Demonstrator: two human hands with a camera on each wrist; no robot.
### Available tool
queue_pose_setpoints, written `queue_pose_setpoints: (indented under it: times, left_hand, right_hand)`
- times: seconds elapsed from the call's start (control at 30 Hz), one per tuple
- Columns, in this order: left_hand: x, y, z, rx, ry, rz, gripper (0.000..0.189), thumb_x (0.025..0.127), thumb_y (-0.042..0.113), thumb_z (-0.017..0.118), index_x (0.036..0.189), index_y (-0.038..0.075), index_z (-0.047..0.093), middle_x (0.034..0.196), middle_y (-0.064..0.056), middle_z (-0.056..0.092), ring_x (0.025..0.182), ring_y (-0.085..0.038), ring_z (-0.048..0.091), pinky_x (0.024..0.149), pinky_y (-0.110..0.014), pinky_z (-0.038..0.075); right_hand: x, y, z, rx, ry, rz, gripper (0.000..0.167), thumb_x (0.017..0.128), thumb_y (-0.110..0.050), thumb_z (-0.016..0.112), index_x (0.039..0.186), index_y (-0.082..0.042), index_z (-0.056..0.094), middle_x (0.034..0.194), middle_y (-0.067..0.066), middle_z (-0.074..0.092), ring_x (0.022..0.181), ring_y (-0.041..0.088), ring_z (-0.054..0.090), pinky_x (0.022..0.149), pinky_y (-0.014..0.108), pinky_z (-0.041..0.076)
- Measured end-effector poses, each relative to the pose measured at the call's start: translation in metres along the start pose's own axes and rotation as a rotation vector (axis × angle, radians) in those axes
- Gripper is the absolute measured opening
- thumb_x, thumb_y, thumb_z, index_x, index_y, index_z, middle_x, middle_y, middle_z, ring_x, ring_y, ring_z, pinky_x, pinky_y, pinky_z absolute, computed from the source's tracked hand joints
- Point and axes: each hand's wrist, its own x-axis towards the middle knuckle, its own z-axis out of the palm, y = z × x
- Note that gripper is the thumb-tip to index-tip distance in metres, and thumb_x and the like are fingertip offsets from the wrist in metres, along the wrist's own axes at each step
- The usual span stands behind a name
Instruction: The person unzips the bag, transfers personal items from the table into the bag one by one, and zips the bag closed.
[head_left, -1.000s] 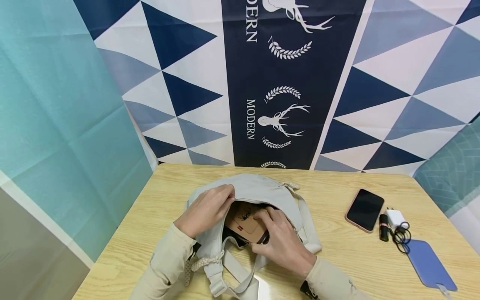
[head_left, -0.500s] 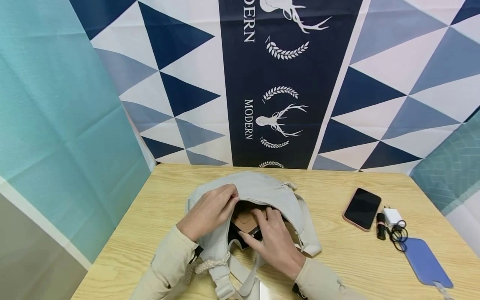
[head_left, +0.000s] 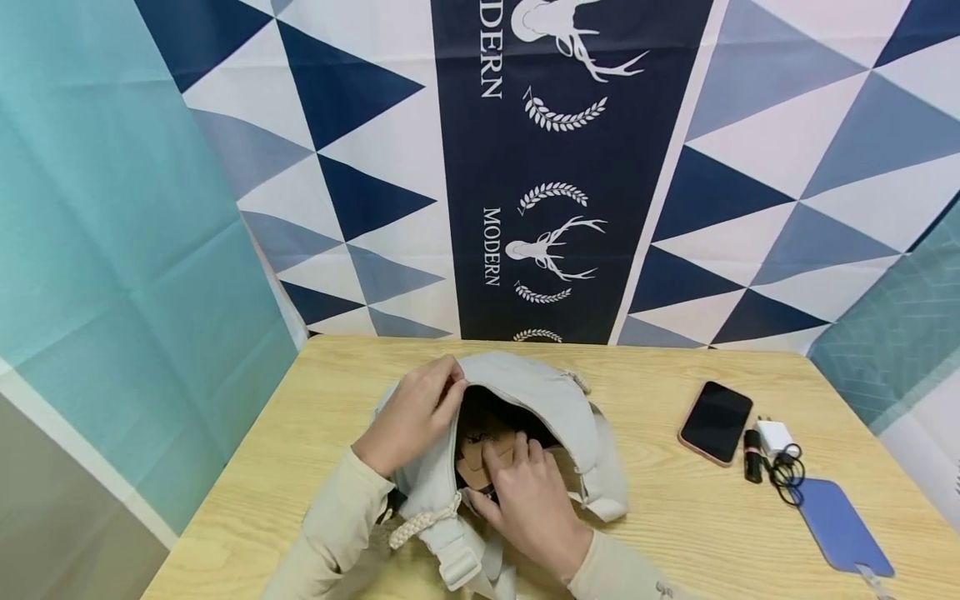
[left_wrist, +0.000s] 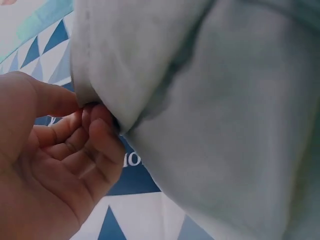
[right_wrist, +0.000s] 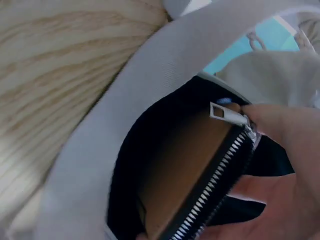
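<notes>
Our left hand pinches the bag, likely for access. Under our right fingers lies the pouch; whether clamped, we can't tell.

Right hand kinda covers the brown printed pouch below it; pale grey fabric bag by the left hand gets cropped in the left wrist view.

The word MODERN is printed sideways on the dark wall cloth, beyond the left hand. Higher above this hand, the letters DERN are readable, cut at the top. On the brown pouch, by the right hand, no text is readable.
</notes>
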Motion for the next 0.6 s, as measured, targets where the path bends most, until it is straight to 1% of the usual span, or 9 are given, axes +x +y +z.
queue_pose_setpoints:
  times: [0.17,0.23,0.3,0.4,0.5,0.6]
  left_hand:
    - [0.014,-0.004,-0.009,-0.029,-0.003,-0.041,0.013,0.102,0.009,0.052,0.09,0.011,0.058,0.074,0.005,0.051,0.06,-0.009,0.046,0.057,-0.027,0.043]
    - [0.019,-0.003,-0.01,-0.034,-0.005,-0.05,0.014,0.102,0.009,0.052,0.09,0.012,0.058,0.072,0.005,0.051,0.058,-0.009,0.045,0.055,-0.027,0.042]
    - [0.022,-0.001,-0.01,-0.038,0.0,-0.055,0.014,0.102,0.009,0.053,0.089,0.012,0.058,0.07,0.005,0.05,0.056,-0.009,0.044,0.054,-0.027,0.041]
    - [0.022,0.003,-0.011,-0.043,0.016,-0.058,0.015,0.101,0.008,0.054,0.088,0.012,0.058,0.069,0.006,0.05,0.056,-0.008,0.044,0.054,-0.027,0.041]
    - [0.019,0.005,-0.011,-0.051,0.03,-0.074,0.015,0.101,0.007,0.055,0.087,0.012,0.059,0.068,0.006,0.049,0.056,-0.008,0.044,0.054,-0.027,0.041]
    - [0.016,0.007,-0.011,-0.056,0.026,-0.093,0.015,0.1,0.007,0.056,0.086,0.012,0.059,0.067,0.006,0.048,0.056,-0.009,0.044,0.054,-0.027,0.041]
  right_hand:
    - [0.005,-0.004,-0.001,-0.034,0.062,0.017,0.063,0.09,-0.059,0.062,0.126,-0.008,0.067,0.107,0.034,0.063,0.097,0.046,0.062,0.077,0.052,0.052]
    - [0.009,-0.004,-0.002,-0.038,0.097,0.019,0.061,0.092,-0.058,0.061,0.124,-0.006,0.069,0.107,0.034,0.064,0.099,0.046,0.062,0.078,0.052,0.051]
    - [0.012,-0.003,-0.002,-0.042,0.127,0.015,0.059,0.093,-0.056,0.059,0.121,-0.006,0.07,0.104,0.034,0.064,0.097,0.045,0.062,0.077,0.052,0.051]
    - [0.017,-0.003,-0.001,-0.047,0.156,0.007,0.057,0.094,-0.055,0.058,0.121,-0.006,0.07,0.102,0.033,0.063,0.094,0.044,0.062,0.075,0.051,0.051]
    - [0.019,-0.001,0.0,-0.038,0.159,0.005,0.055,0.096,-0.053,0.056,0.122,-0.006,0.07,0.102,0.033,0.062,0.091,0.044,0.06,0.074,0.052,0.05]
    - [0.021,0.003,0.001,0.02,0.169,0.001,0.052,0.095,-0.051,0.059,0.121,-0.007,0.07,0.1,0.032,0.063,0.09,0.044,0.061,0.075,0.053,0.05]
